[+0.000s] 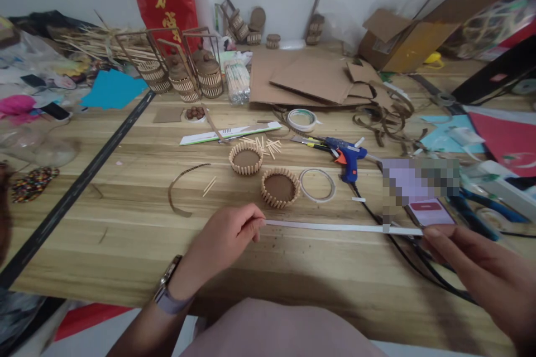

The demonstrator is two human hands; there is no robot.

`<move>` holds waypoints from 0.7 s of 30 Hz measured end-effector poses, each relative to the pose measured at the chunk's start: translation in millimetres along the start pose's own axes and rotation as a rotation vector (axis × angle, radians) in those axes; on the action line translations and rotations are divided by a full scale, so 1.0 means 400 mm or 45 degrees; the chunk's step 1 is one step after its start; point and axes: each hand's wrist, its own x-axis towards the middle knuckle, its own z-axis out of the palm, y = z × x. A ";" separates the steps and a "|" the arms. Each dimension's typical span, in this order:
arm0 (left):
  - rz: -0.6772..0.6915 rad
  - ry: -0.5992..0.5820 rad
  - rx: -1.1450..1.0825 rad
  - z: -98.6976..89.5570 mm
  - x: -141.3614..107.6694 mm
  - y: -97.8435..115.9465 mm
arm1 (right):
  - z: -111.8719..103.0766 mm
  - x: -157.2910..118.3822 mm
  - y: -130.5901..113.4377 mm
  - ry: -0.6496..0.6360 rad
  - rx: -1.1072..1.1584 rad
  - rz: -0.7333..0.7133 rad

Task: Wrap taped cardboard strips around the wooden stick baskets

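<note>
A narrow white strip (pixel 322 226) is stretched level above the near part of the table. My left hand (pixel 230 240) pinches its left end, and a watch is on that wrist. Its right end sits between the thumb and fingers of my right hand (pixel 473 268). Just beyond the strip stands a round brown basket (pixel 280 188) walled with short wooden sticks. A second stick-walled basket (pixel 245 158) is behind it to the left. Right of the nearer basket lies a roll of thin white tape (pixel 318 185).
A blue glue gun (pixel 345 157) lies at centre right, its black cord running toward my right hand. Loose sticks (pixel 270 146) and a curved brown strip (pixel 171 192) are on the table. Cardboard sheets (pixel 310 75) and finished handled baskets (pixel 184 86) stand farther back.
</note>
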 end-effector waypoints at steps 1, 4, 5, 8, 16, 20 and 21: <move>0.016 -0.005 -0.011 0.008 0.002 0.004 | -0.002 0.001 -0.003 0.000 -0.104 -0.010; 0.067 -0.056 -0.006 0.036 0.009 0.019 | 0.006 0.001 -0.054 0.181 -0.431 -0.160; 0.078 -0.073 0.006 0.044 0.012 0.024 | 0.015 0.001 -0.084 0.237 -0.499 -0.239; 0.093 -0.089 0.050 0.061 0.019 0.035 | 0.058 -0.002 -0.190 0.293 -0.439 -0.519; 0.092 -0.032 0.110 0.078 0.013 0.039 | 0.241 -0.037 -0.375 -0.320 -0.002 -0.834; 0.015 0.049 0.021 0.084 0.010 0.025 | 0.256 -0.042 -0.396 -0.507 0.084 -0.628; -0.009 0.092 -0.053 0.084 0.011 0.021 | 0.249 -0.040 -0.398 -0.573 0.134 -0.553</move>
